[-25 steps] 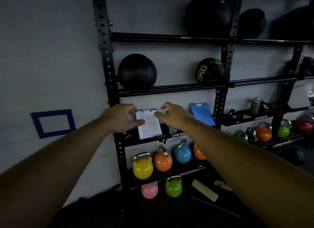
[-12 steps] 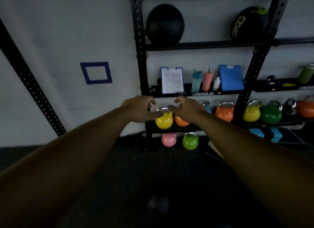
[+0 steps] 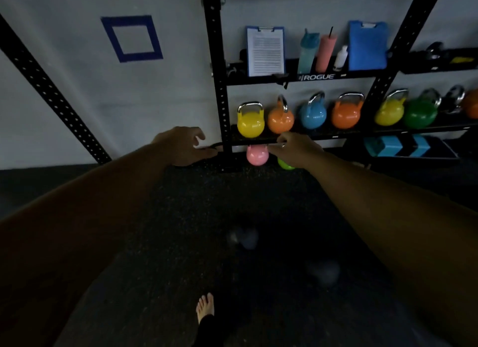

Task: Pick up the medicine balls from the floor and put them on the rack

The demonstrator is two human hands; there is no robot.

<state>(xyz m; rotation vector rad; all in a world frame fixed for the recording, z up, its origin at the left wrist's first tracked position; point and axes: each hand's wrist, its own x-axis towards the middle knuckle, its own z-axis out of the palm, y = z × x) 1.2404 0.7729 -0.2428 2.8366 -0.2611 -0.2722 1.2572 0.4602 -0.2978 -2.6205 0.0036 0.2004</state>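
Dim light, view angled down.

- Floor (image 3: 181, 243): dark speckled rubber, fills the lower half.
- Wall (image 3: 64, 88): pale, with a blue tape square (image 3: 126, 20) left of the rack.
- Rack (image 3: 223, 93): black perforated uprights against the wall, top centre to right.
- Both forearms reach forward toward the rack base.
- Left hand (image 3: 183, 146): low, just left of the rack upright, fingers loosely curved and empty.
- Right hand (image 3: 297, 150): below the lower shelf edge, in front of the green kettlebell (image 3: 284, 165), fingers loosely curved, nothing gripped. The hands are apart, with the upright between them.
- Medicine balls: none plainly visible. Two faint grey blurs (image 3: 243, 238) lie on the floor between the arms; too dark to tell what they are.
- Lower shelf: row of kettlebells, starting from the left with a yellow kettlebell (image 3: 251, 124).
- Pink kettlebell (image 3: 256, 156): on the floor under that shelf, beside the green one.
- Shelf above: clipboard with paper (image 3: 265, 51), teal bottle (image 3: 307, 51), pink tumbler (image 3: 326, 51), small white bottle (image 3: 340, 58), blue clipboard (image 3: 367, 46).
- Bare foot (image 3: 205, 306): on the floor, bottom centre.
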